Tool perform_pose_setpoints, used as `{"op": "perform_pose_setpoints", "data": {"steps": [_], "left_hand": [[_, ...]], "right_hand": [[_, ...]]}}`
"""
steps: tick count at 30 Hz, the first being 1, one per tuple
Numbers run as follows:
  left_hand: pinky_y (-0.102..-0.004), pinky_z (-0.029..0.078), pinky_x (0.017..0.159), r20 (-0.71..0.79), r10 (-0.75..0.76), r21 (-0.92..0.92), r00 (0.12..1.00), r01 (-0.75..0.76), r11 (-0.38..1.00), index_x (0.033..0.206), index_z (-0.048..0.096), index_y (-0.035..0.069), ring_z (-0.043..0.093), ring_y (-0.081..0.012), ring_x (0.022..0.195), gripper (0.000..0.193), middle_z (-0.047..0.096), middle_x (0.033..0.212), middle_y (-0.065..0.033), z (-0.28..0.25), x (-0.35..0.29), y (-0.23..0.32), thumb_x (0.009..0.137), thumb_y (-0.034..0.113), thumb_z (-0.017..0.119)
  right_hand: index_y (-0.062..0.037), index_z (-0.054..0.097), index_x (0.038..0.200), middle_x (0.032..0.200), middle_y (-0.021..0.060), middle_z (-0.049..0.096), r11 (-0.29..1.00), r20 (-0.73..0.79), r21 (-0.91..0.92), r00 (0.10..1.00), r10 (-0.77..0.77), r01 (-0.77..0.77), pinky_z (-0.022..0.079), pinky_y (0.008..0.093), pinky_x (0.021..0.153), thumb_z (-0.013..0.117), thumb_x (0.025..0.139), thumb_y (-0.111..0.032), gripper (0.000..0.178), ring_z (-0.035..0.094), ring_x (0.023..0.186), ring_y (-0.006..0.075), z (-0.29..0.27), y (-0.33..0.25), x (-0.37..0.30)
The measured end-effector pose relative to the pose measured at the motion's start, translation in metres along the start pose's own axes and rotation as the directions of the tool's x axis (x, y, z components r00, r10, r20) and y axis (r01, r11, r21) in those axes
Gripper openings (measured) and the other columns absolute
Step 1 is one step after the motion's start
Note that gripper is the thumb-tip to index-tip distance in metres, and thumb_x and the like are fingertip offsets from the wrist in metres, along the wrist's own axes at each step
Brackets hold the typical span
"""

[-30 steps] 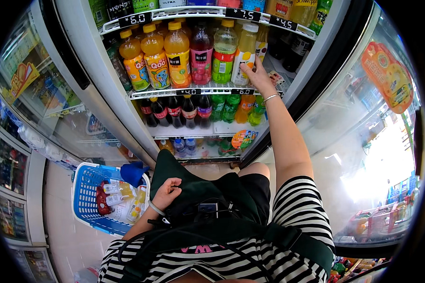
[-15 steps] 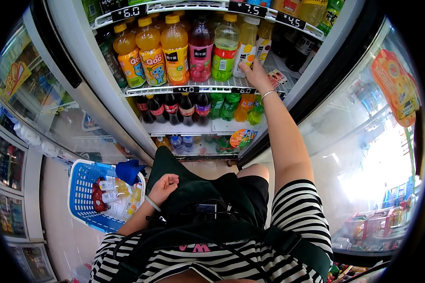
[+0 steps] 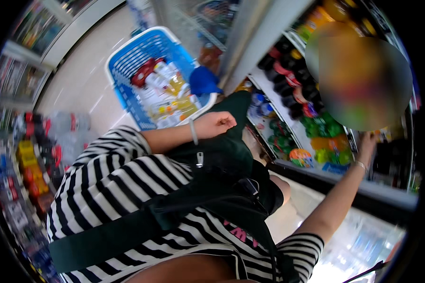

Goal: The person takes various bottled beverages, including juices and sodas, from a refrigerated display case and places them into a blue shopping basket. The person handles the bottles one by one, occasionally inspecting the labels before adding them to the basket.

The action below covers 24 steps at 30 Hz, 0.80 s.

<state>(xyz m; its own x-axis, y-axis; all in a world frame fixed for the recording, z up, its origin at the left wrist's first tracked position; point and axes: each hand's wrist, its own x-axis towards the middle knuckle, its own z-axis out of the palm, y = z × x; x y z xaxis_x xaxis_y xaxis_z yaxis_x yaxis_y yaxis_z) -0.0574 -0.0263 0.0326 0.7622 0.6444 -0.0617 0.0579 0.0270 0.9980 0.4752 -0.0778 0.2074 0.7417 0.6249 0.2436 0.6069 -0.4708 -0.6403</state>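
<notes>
At the right, my right hand reaches into the drinks fridge, its fingers closed against a juice bottle with a yellow and white label. A blurred round patch hides most of that bottle and the row beside it. My left hand hovers over my dark green apron, empty, its fingers loosely bent and apart. Beyond it stands a blue and white shopping basket. Inside lie several yellow juice bottles with white labels and a dark red package. Blue fabric hangs over its rim.
On the lower fridge shelves stand dark cola bottles, green bottles and small water bottles. An open door frame rises beside the basket. Packed drinks are stacked at the left, with large clear bottles nearby.
My view has turned to the left, so the basket now shows nearer the middle and the fridge at the right. My right hand stays at the juice bottles; my left remains empty over the apron.
</notes>
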Motion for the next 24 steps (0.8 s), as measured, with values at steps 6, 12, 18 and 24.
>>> {"op": "perform_pose_setpoints", "data": {"steps": [6,12,18,24], "left_hand": [[-0.0254,0.045,0.071,-0.549,0.191,0.260,0.814,-0.051,0.964,0.084,0.057,0.006,0.054,-0.0123,0.077,0.013,0.057,0.079,-0.0037,-0.066,-0.016,-0.018,0.077,-0.002,0.048],[-0.0313,0.047,0.074,-0.792,-0.230,0.184,0.565,0.581,0.793,0.092,0.058,0.004,0.059,-0.0212,0.082,0.019,0.061,0.088,-0.0122,-0.219,-0.012,-0.107,0.073,0.007,0.057],[-0.0395,0.043,0.086,-0.292,-0.800,0.689,0.524,0.695,0.204,0.121,0.041,0.012,0.051,-0.0322,0.104,0.069,0.053,0.112,-0.0154,-0.208,-0.030,-0.143,0.060,0.015,0.073],[-0.0417,0.042,0.085,-0.304,-0.766,0.761,0.566,0.628,0.162,0.126,0.033,0.010,0.051,-0.0325,0.104,0.085,0.052,0.115,-0.0150,-0.181,-0.035,-0.165,0.053,0.016,0.077]], "right_hand": [[-0.0002,0.037,0.123,0.106,0.0089,0.052,0.961,0.044,0.274,0.999,0.021,-0.033,0.041,0.0257,0.068,0.057,0.082,-0.042,0.062,0.049,0.081,0.0144,-0.004,-0.018,-0.017],[0.0052,0.038,0.116,0.109,0.0131,0.050,0.966,0.021,0.256,1.000,0.019,-0.024,0.043,0.0281,0.077,0.056,0.082,-0.042,0.061,0.050,0.089,0.0184,-0.008,0.000,-0.003],[0.0062,0.036,0.115,0.113,0.0147,0.047,0.970,-0.005,0.237,0.998,0.056,-0.053,0.043,0.0284,0.080,0.056,0.082,-0.042,0.062,0.051,0.093,0.0193,-0.008,-0.016,-0.014],[0.0053,0.039,0.112,0.109,0.0145,0.050,0.964,-0.025,0.259,0.997,0.068,-0.059,0.044,0.0279,0.078,0.055,0.083,-0.042,0.058,0.052,0.090,0.0201,-0.009,-0.017,-0.020]]}}
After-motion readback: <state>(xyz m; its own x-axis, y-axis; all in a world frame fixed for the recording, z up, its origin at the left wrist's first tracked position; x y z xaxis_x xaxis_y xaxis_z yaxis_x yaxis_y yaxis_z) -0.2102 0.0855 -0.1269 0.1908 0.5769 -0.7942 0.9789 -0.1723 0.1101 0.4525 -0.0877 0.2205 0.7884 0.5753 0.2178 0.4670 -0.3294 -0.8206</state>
